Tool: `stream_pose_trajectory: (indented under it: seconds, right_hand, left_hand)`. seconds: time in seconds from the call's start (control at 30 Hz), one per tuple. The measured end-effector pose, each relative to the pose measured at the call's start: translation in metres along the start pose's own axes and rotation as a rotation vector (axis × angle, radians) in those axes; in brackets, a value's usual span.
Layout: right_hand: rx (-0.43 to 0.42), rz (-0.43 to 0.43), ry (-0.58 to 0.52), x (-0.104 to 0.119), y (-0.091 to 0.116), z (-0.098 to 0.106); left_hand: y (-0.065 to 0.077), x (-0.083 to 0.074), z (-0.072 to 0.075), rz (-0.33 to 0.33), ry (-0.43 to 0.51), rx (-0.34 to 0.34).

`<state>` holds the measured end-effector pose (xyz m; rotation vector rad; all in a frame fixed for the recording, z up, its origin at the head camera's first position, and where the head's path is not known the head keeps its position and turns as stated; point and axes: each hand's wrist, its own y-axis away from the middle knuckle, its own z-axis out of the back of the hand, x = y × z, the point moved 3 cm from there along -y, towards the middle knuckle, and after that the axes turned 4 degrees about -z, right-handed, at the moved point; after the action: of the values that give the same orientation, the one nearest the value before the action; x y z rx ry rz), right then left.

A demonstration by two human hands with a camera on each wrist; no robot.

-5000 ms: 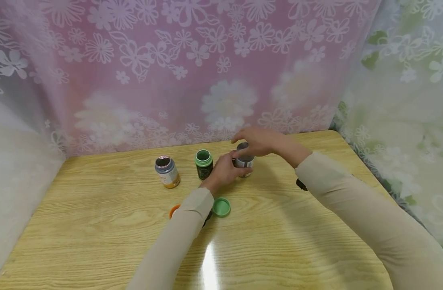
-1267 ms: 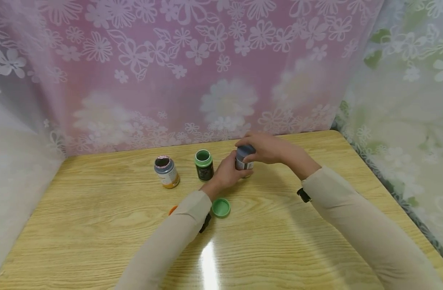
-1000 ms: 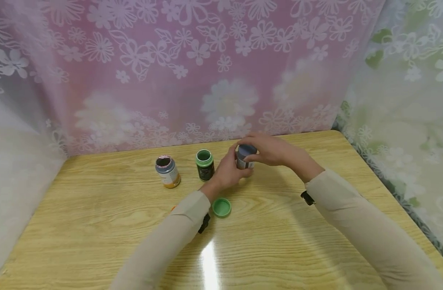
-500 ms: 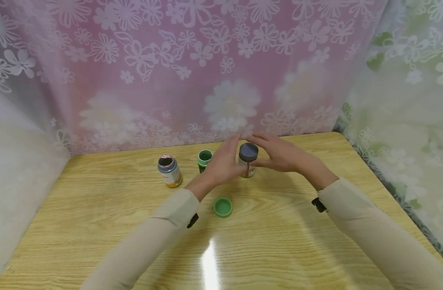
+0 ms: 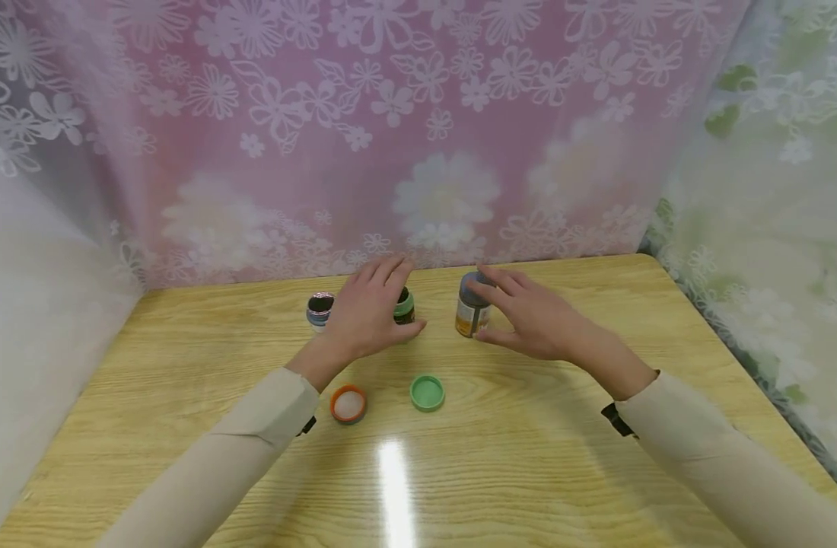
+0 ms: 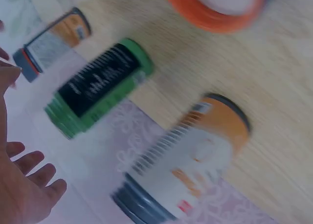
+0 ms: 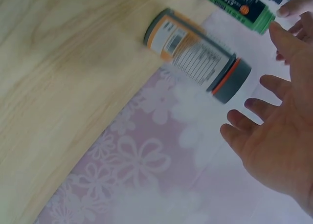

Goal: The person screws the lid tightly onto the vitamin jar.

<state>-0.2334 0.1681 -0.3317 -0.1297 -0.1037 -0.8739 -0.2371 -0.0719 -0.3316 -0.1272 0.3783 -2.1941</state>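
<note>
My left hand (image 5: 369, 308) hovers with fingers spread in front of the green jar (image 5: 405, 307), partly hiding it and an open grey jar (image 5: 319, 304). In the left wrist view neither the uncapped green jar (image 6: 100, 87) nor the grey-necked jar with a white and orange label (image 6: 190, 158) is touched by this hand. My right hand (image 5: 536, 318) is beside a grey-capped jar (image 5: 472, 313), its fingers loosely bent. The right wrist view shows a gap between those fingers and the capped jar (image 7: 195, 53), which stands upright with its cap on.
An orange-rimmed lid (image 5: 348, 404) and a green lid (image 5: 427, 393) lie inner side up on the wooden table (image 5: 528, 457), nearer to me than the jars. Behind the table's far edge hangs a pink flowered curtain (image 5: 439, 152). A pale green curtain (image 5: 768, 228) hangs at the right.
Both hands have come off the grey-capped jar they were holding. My left hand has moved left towards the green jar, and my right hand has drawn back slightly. The orange-rimmed lid is uncovered.
</note>
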Motion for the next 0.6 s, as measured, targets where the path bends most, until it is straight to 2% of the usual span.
stream_pose_trajectory:
  seconds: [0.13,0.23,0.4,0.6]
  right_hand:
    - [0.004,0.016,0.034,0.009,0.006,-0.008]
    - [-0.021,0.062,0.074,0.016,0.012,-0.014]
    - [-0.081,0.141,0.149,0.027,0.021,-0.024]
    - [-0.074,0.17,0.167,0.039,0.026,-0.032]
  left_hand:
    - [0.01,0.011,-0.003,-0.009,-0.004,-0.014]
    - [0.016,0.016,-0.005,-0.019,-0.01,-0.026]
    - [0.022,0.019,-0.009,-0.056,-0.055,-0.026]
    - [0.027,0.02,-0.016,-0.065,-0.122,0.005]
